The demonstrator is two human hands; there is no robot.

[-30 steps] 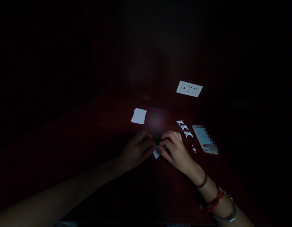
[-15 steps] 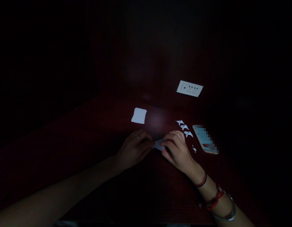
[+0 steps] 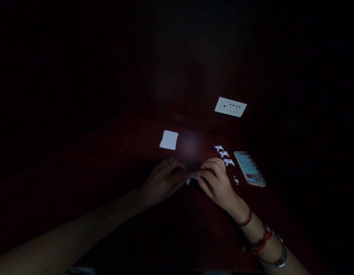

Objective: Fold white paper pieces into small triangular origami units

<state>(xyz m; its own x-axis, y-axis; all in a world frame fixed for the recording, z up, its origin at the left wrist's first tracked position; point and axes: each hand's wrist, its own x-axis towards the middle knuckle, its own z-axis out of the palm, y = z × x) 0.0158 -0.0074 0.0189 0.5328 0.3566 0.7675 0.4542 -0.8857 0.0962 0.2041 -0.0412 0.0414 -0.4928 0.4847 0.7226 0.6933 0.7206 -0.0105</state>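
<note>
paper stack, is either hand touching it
No, the left hand and right hand hold a separate piece of paper, apart from the paper stack.

The dark-red tabletop [image 3: 191, 147] bears a white paper stack [image 3: 169, 140], three folded paper figures [image 3: 224, 154], small paper scraps [image 3: 236, 181] and a smartphone [image 3: 247, 166].

Fingers [image 3: 208, 176] cover parts of the held paper [image 3: 193, 175], while pixel blocks mask much of the phone screen [image 3: 246, 166].

A small white paper [image 3: 193, 175], bent or folded, is pinched between left fingers [image 3: 179, 177] at its nine o'clock and right fingers [image 3: 208, 175] at three, a pointed corner [image 3: 188, 181] toward seven.
</note>
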